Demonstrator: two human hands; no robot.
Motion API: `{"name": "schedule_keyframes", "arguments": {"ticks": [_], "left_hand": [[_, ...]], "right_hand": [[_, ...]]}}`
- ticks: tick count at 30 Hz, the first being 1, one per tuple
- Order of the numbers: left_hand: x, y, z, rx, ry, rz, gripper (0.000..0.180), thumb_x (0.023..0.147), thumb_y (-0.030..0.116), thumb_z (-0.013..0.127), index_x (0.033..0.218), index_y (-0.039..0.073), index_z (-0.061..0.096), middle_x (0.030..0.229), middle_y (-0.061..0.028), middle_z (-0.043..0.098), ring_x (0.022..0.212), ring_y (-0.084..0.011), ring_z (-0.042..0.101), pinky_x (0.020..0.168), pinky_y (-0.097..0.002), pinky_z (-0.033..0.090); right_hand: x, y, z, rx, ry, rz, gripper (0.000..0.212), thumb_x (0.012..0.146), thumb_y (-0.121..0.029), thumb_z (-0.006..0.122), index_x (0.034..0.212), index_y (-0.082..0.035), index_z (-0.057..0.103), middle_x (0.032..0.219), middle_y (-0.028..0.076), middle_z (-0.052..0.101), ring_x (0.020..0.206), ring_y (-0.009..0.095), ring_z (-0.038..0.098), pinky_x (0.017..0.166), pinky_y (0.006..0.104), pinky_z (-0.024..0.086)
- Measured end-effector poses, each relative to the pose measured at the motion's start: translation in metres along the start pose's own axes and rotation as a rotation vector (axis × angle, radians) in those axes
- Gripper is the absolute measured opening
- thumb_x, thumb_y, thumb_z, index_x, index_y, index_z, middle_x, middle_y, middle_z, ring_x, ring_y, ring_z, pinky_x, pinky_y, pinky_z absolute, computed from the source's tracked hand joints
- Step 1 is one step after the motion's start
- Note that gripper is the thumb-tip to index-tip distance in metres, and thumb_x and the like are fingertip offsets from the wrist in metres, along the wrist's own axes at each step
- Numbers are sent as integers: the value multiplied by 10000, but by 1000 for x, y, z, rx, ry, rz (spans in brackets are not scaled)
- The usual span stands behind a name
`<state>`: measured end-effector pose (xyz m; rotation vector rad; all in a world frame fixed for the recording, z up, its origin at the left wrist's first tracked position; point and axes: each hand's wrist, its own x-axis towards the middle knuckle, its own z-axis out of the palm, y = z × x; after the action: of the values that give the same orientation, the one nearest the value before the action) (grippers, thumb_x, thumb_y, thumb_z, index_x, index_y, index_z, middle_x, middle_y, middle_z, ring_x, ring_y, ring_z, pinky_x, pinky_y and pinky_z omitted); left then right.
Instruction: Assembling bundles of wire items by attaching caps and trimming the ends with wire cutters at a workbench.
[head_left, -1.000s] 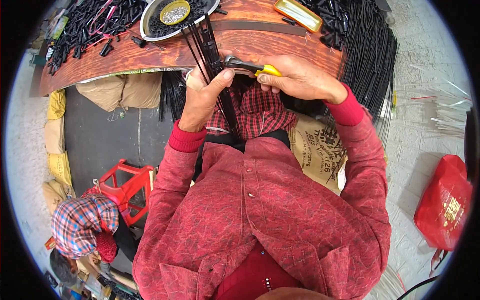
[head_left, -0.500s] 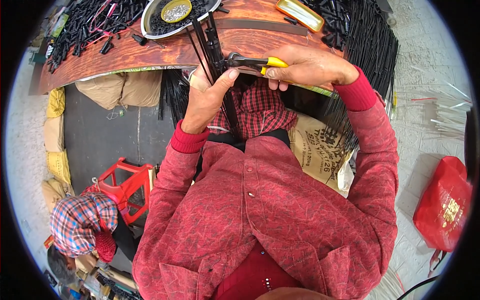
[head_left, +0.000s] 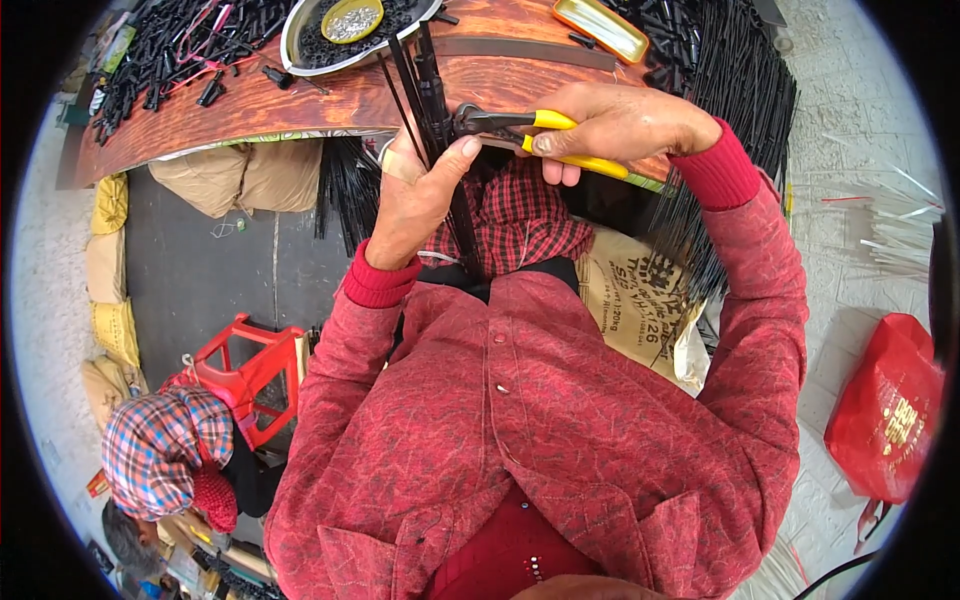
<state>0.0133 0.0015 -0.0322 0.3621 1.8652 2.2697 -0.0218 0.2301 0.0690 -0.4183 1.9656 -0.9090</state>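
My left hand (head_left: 415, 190) is closed round a bundle of thin black rods with black tubular fittings (head_left: 432, 95), its thumb pressed along their right side. The bundle stands nearly upright at the table's front edge, its lower part hanging down before my lap. In my right hand (head_left: 620, 125) is a pair of pliers (head_left: 490, 121) with yellow handles. Their dark jaws meet the black fittings just above my left thumb. The handles are spread apart, with my fingers round them. Whether the jaws grip a part cannot be made out. A tan patch covers the base of my left thumb.
On the wood-patterned table (head_left: 530, 80) stand a metal tray (head_left: 291, 50) of small black parts, a yellow dish (head_left: 352, 38) of silvery bits and an orange-rimmed tray (head_left: 610, 30). Long black rods (head_left: 745, 130) pile at right. Behind at left are a red stool (head_left: 240, 375) and another person (head_left: 165, 440).
The plier handles have spread wider apart in my right hand, and the lower handle shows more. My right forearm has shifted slightly right. The left hand keeps its hold on the bundle.
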Motion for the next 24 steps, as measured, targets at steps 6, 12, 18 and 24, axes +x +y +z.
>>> {"name": "schedule_keyframes", "arguments": {"ticks": [6, 12, 18, 24], "left_hand": [[1, -2, -4, -150, -36, -71, 290, 906, 51, 668, 1177, 9, 574, 952, 11, 618, 822, -51, 531, 735, -207, 450], [1, -7, -7, -213, -49, -80, 328, 899, 55, 679, 1205, 4, 570, 938, 20, 617, 784, -44, 518, 698, -189, 435], [2, -8, -9, -213, -61, -74, 330, 891, 75, 695, 1190, -1, 579, 936, 16, 622, 787, -47, 522, 709, -201, 443], [2, -11, -12, -232, -82, -79, 318, 889, 81, 700, 1176, 4, 588, 937, 12, 624, 789, -52, 523, 714, -206, 446]], "right_hand": [[1, 4, 4, 113, -14, 35, 355, 1007, -290, 526, 1183, 12, 588, 894, 59, 677, 780, 120, 640, 679, 259, 510], [5, 13, 7, 302, -73, 1, 398, 1006, -313, 537, 1212, 25, 570, 902, 84, 679, 796, 143, 652, 679, 266, 520], [7, 18, 10, 334, -95, -21, 389, 1010, -299, 529, 1213, 29, 579, 927, 97, 686, 816, 153, 659, 725, 281, 532], [8, 21, 13, 373, -91, -28, 396, 1012, -303, 525, 1226, 26, 578, 928, 101, 688, 820, 156, 661, 746, 282, 532]]}}
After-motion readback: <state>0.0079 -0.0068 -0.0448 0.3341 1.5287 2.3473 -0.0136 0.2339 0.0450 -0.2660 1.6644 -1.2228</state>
